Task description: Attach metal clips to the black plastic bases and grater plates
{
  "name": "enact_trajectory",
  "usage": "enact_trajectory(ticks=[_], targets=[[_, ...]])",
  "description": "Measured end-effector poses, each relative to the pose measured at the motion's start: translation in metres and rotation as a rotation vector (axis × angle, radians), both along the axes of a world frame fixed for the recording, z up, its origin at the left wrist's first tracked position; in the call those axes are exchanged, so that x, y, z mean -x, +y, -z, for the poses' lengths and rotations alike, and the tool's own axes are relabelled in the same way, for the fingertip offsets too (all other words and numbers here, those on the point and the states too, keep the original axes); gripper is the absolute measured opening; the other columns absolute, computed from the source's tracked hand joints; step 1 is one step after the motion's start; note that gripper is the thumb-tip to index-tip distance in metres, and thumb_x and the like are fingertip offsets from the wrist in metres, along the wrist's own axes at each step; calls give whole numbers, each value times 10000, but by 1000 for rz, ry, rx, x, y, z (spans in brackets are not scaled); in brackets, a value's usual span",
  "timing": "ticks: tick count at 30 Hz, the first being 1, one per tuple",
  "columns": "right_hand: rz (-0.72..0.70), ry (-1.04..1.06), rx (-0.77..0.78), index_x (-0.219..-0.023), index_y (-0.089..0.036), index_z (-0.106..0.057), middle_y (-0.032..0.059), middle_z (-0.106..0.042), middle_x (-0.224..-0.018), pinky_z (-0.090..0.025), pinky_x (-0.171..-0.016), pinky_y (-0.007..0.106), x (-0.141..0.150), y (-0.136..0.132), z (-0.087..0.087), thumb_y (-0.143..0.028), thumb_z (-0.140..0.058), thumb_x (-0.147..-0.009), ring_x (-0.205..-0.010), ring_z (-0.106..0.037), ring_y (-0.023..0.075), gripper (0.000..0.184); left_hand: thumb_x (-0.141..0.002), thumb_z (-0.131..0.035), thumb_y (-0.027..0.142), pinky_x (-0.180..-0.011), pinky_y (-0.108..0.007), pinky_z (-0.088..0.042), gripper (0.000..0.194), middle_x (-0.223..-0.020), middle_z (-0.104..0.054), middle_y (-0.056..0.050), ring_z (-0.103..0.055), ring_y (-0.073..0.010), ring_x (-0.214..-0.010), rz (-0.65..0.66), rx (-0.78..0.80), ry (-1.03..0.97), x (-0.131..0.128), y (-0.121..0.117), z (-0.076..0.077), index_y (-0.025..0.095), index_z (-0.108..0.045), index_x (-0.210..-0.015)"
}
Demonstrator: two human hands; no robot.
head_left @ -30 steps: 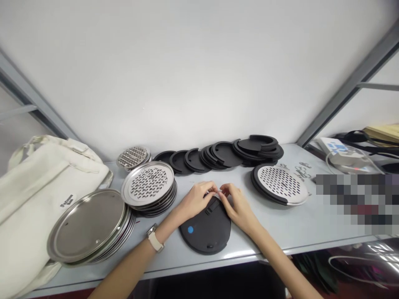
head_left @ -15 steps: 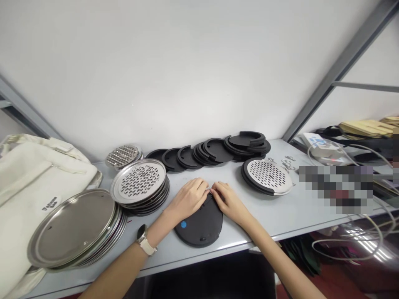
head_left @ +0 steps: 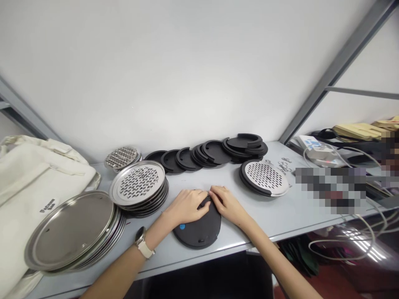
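Head view: lying flat near the front edge of the grey tabletop (head_left: 289, 216), a black round disc (head_left: 199, 230) with a small blue dot toward its left side. Left hand (head_left: 187, 206) resting palm-down on the disc's upper left part, fingers curled toward its far rim; a watch (head_left: 142, 246) with a pale strap on that wrist. Right hand (head_left: 227, 202) set at the disc's upper right edge, fingertips bent down and meeting those of the left at the far rim, pinching at something small there; too small to tell what, and cannot tell whether either hand truly grips it. Disc thus mostly below and between the two hands, its near half uncovered. Just left of the left hand, a stack of perforated steel discs (head_left: 139, 185); farther left, a stack of plain steel plates (head_left: 73, 228) lying partly against a cream fabric bag (head_left: 37, 174). Behind the perforated stack, a smaller grater disc (head_left: 121, 157). Along the wall, a row of overlapping black rings (head_left: 212, 153). To the right of the hands, well apart, an assembled black-rimmed grater disc (head_left: 264, 178), with small metal clips (head_left: 284, 164) just beyond it. At far right, cables and a blurred patch.
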State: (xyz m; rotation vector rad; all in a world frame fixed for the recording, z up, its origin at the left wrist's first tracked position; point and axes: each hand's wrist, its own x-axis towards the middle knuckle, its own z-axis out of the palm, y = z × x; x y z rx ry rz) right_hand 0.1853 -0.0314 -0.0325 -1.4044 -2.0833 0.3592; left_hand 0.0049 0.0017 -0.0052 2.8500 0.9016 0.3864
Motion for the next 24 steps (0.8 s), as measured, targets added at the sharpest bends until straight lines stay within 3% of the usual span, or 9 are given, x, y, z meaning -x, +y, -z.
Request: enact_trajectory(ticks=[19,22,24], targets=[[-56,-45,13,-734,-218,-416,-8,-528,-666,-373,-683,288,-3,0,0,-198,-331,-985,-647,-497,170,266,-874,-513,280,-544,-266,-356,133,-718,-597,-10,-557,-160,-602,27,-12,-29,0,5,3,179,-544,-794],[-68,-50,14,-742,-215,-413,-5,-530,-670,-373,-692,294,-3,1,1,-199,-318,-986,-642,-493,169,263,-911,-459,239,-575,-268,-390,151,-737,-583,-25,-554,-160,-641,67,-14,-185,0,-4,-13,169,-532,-798],[-76,-51,22,-752,-212,-414,1,-539,-684,-376,-710,300,-3,0,1,-204,-307,-989,-648,-498,170,261,-937,-406,201,-634,-266,-425,174,-760,-576,-32,-557,-149,-693,109,37,-427,4,-20,-33,167,-527,-816]])
